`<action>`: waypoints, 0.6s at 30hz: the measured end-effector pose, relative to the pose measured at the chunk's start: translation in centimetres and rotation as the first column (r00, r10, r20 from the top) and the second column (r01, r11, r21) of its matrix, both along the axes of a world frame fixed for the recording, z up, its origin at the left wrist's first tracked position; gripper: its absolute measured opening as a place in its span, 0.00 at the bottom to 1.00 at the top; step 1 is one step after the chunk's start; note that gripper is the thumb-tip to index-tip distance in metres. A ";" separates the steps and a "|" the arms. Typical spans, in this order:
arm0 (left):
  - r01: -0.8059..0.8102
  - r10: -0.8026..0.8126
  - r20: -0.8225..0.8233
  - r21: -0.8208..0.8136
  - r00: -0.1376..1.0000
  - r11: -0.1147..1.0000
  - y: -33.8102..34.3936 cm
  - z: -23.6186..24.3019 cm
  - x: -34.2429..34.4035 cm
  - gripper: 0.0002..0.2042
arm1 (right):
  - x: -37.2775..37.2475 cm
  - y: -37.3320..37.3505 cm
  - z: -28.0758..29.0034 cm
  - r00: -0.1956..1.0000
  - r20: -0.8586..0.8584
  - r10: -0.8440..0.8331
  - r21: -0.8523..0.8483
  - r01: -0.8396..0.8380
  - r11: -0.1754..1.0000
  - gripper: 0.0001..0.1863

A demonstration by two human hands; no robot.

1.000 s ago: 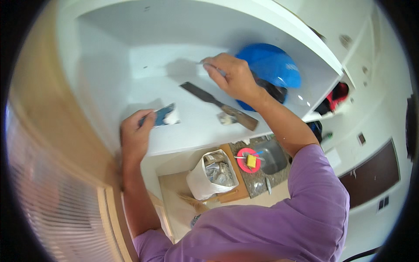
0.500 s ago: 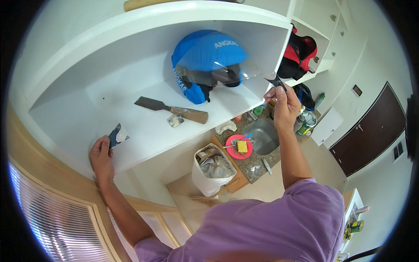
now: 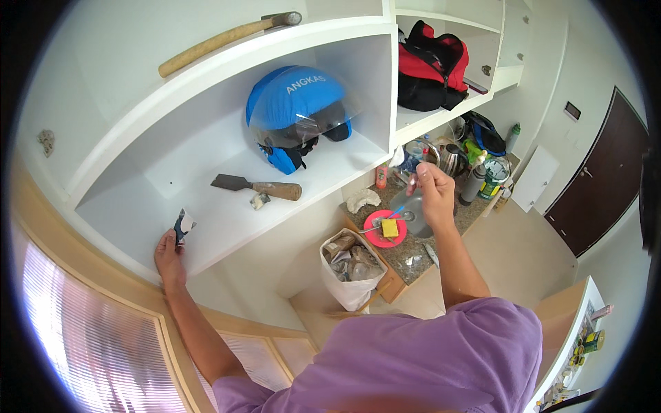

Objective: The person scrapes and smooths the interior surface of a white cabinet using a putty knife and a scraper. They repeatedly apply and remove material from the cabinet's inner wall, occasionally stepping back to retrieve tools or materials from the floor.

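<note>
At the left end of the white shelf [image 3: 227,230], my left hand [image 3: 169,260] pinches a small dark-blue and white scrap of sheet [image 3: 184,226]. My right hand [image 3: 436,196] is raised in front of the counter, its fingers closed together; what is between them, if anything, is blurred against the clutter behind. On the shelf lies a chisel-like scraper [image 3: 255,186] with a flat dark blade and a worn wooden handle. A small crumpled scrap [image 3: 259,200] rests just below its handle. Farther back stands a blue helmet [image 3: 292,103] with a clear visor.
A wooden-handled hammer [image 3: 220,47] lies on the ledge above. A red and black bag [image 3: 432,69] fills the neighbouring compartment. Below are a white bin [image 3: 350,292] of rubbish, a pink plate [image 3: 374,239] with a yellow sponge [image 3: 390,228], and a sink [image 3: 418,224].
The view has shifted, showing more of the hammer and bag. My right hand has lowered, and the dark scrap it held no longer shows clearly. My left hand keeps its scrap.
</note>
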State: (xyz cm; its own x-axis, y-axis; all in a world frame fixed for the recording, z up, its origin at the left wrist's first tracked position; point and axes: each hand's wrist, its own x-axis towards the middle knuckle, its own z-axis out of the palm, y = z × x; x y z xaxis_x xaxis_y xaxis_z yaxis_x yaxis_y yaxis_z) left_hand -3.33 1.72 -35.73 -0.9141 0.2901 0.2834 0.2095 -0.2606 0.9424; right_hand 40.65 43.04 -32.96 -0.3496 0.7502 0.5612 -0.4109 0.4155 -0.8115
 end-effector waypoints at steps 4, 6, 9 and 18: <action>-0.037 0.039 0.019 -0.103 0.999 0.994 0.3 0.7 0.7 0.11 | 0.5 -0.2 -0.6 0.992 -0.038 0.121 -0.151 -0.125 0.981 0.12; -0.038 0.038 0.009 -0.040 0.999 0.998 -0.5 0.4 0.7 0.11 | 0.0 -0.1 -1.6 0.975 -0.090 0.201 -0.218 -0.216 0.952 0.11; -0.017 0.016 -0.007 -0.065 1.000 0.998 -1.7 0.6 1.2 0.11 | -0.3 -0.4 -2.0 0.965 -0.133 0.226 -0.295 -0.256 0.920 0.09; 0.002 -0.002 -0.042 -0.009 0.999 1.000 -0.2 0.5 1.2 0.10 | 2.7 1.2 -2.1 0.943 -0.246 0.225 -0.315 -0.297 0.901 0.08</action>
